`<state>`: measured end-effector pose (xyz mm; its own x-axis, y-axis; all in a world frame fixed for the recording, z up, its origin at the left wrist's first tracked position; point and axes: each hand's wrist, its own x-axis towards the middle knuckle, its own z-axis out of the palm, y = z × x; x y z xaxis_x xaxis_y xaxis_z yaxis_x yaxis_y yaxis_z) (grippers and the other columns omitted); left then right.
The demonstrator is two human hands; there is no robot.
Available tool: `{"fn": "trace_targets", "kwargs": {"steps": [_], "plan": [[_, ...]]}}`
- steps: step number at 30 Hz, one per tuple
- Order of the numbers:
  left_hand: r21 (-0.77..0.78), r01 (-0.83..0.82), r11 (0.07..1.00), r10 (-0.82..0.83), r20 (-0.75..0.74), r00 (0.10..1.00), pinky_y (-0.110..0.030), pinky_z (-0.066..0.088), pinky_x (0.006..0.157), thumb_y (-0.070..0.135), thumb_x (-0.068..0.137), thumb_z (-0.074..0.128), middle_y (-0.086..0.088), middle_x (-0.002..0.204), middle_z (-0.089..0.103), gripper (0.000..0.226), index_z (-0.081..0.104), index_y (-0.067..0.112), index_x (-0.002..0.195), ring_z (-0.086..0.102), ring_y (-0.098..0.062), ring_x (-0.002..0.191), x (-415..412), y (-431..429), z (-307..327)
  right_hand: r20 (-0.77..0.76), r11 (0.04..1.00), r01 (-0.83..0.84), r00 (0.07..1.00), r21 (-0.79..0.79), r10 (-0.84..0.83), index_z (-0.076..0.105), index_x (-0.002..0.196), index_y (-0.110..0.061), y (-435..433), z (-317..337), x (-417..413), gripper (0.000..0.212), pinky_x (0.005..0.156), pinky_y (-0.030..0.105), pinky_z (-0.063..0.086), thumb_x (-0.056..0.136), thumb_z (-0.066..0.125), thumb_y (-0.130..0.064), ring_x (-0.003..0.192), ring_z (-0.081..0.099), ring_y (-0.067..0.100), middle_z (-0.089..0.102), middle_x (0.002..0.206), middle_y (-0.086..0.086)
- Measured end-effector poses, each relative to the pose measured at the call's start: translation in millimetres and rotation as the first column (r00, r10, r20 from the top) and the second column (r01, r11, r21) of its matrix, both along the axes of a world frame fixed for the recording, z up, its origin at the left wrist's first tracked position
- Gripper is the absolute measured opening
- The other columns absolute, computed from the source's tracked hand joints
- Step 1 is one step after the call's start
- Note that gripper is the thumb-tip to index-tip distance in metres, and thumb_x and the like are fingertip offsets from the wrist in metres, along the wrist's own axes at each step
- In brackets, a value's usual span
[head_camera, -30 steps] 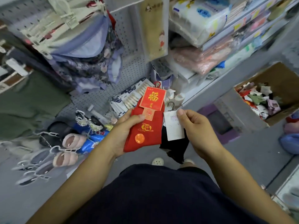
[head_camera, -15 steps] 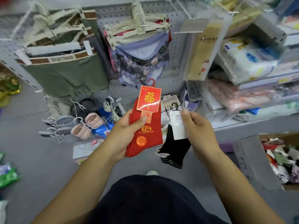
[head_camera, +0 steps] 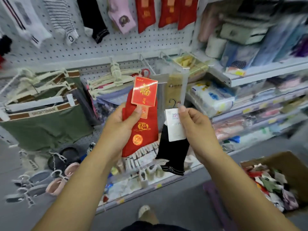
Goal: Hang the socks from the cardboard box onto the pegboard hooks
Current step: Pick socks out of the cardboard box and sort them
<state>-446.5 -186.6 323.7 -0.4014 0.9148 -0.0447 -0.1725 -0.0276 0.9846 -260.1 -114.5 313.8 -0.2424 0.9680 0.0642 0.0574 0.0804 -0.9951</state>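
My left hand [head_camera: 120,129] grips a pair of red fabric socks with gold emblems [head_camera: 141,139]. The thumb presses on the front just under their red-and-gold card label [head_camera: 144,90], and my palm covers the socks' left edge. My right hand [head_camera: 195,127], just beside it, pinches the white paper tag [head_camera: 175,127] of a black ankle sock [head_camera: 173,155] that hangs below my fingers. My fingers hide the tag's right side. Down and to the right of my right hand sits the brown cardboard box [head_camera: 283,162], cut off by the frame edge. The mixed socks inside are too blurred to tell apart. Above and beyond both hands is the white perforated pegboard [head_camera: 116,45], where the tops of the hanging red socks [head_camera: 146,14] are cut off.
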Motion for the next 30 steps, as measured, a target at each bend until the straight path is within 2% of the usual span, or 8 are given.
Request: {"fn": "trace_targets", "kwargs": {"steps": [2, 6, 11, 16, 20, 22, 27, 30], "plan": [[0.048, 0.031, 0.998, -0.027, -0.093, 0.995, -0.038, 0.063, 0.075, 0.034, 0.096, 0.069, 0.001, 0.106, 0.080, 0.016, 0.073, 0.033, 0.111, 0.077, -0.021, 0.095, 1, 26, 15, -0.004, 0.999, 0.028, 1.000, 0.032, -0.028, 0.064, 0.091, 0.000, 18, 17, 5, 0.052, 0.067, 0.044, 0.049, 0.101, 0.052, -0.050, 0.073, 0.059, 0.023, 0.069, 0.089, 0.028], [0.138, 0.063, 0.988, -0.033, -0.210, 0.977, -0.038, 0.062, 0.078, 0.031, 0.095, 0.071, 0.006, 0.104, 0.080, 0.015, 0.074, 0.042, 0.105, 0.077, -0.016, 0.094, -4, 76, 43, -0.017, 0.990, 0.099, 0.995, 0.103, -0.098, 0.061, 0.081, -0.006, 57, 47, 7, 0.052, 0.064, 0.036, 0.043, 0.097, 0.053, -0.055, 0.066, 0.055, 0.017, 0.063, 0.072, 0.006], [0.166, 0.045, 0.985, 0.015, -0.343, 0.939, -0.042, 0.061, 0.079, 0.038, 0.093, 0.073, 0.010, 0.096, 0.080, 0.010, 0.074, 0.047, 0.097, 0.078, -0.013, 0.087, -28, 154, 84, -0.032, 0.961, 0.172, 0.985, 0.218, -0.169, 0.060, 0.095, 0.005, 119, 94, -2, 0.062, 0.069, 0.039, 0.042, 0.095, 0.052, -0.057, 0.071, 0.053, 0.020, 0.061, 0.078, 0.018], [0.195, -0.047, 0.980, 0.134, -0.461, 0.877, -0.030, 0.056, 0.062, 0.033, 0.096, 0.067, 0.021, 0.078, 0.076, 0.008, 0.070, 0.035, 0.089, 0.074, -0.003, 0.070, -56, 245, 131, 0.013, 0.941, 0.205, 0.976, 0.268, -0.216, 0.069, 0.090, -0.010, 183, 138, -15, 0.046, 0.067, 0.035, 0.044, 0.101, 0.052, -0.051, 0.068, 0.058, 0.018, 0.065, 0.073, 0.003], [0.243, -0.112, 0.964, 0.225, -0.514, 0.828, -0.014, 0.052, 0.048, 0.030, 0.097, 0.066, 0.019, 0.066, 0.071, 0.017, 0.064, 0.036, 0.080, 0.067, 0.006, 0.059, -71, 304, 157, 0.019, 0.930, 0.197, 0.977, 0.311, -0.214, 0.058, 0.087, 0.002, 223, 158, -31, 0.053, 0.064, 0.034, 0.037, 0.102, 0.051, -0.048, 0.064, 0.048, 0.018, 0.052, 0.069, 0.006], [0.266, -0.138, 0.954, 0.261, -0.510, 0.820, -0.017, 0.050, 0.046, 0.028, 0.097, 0.064, 0.014, 0.076, 0.072, 0.017, 0.063, 0.035, 0.082, 0.068, 0.002, 0.062, -80, 329, 166, 0.050, 0.917, 0.191, 0.974, 0.350, -0.222, 0.059, 0.088, 0.004, 240, 163, -42, 0.055, 0.063, 0.032, 0.037, 0.102, 0.050, -0.048, 0.064, 0.048, 0.016, 0.052, 0.070, 0.006], [0.284, -0.187, 0.941, 0.315, -0.523, 0.792, -0.032, 0.056, 0.068, 0.024, 0.099, 0.062, 0.003, 0.095, 0.072, 0.003, 0.065, 0.026, 0.099, 0.069, -0.018, 0.085, -101, 372, 178, 0.053, 0.913, 0.149, 0.982, 0.379, -0.182, 0.063, 0.092, 0.004, 277, 171, -68, 0.057, 0.065, 0.034, 0.041, 0.100, 0.051, -0.051, 0.067, 0.053, 0.019, 0.058, 0.073, 0.012], [0.324, -0.204, 0.924, 0.356, -0.534, 0.767, -0.026, 0.053, 0.050, 0.025, 0.100, 0.063, 0.002, 0.095, 0.071, 0.005, 0.064, 0.021, 0.103, 0.069, -0.016, 0.078, -109, 383, 181, 0.042, 0.923, 0.137, 0.986, 0.359, -0.162, 0.062, 0.093, 0.004, 294, 172, -78, 0.060, 0.066, 0.037, 0.043, 0.098, 0.051, -0.055, 0.067, 0.055, 0.021, 0.061, 0.075, 0.015]]}}
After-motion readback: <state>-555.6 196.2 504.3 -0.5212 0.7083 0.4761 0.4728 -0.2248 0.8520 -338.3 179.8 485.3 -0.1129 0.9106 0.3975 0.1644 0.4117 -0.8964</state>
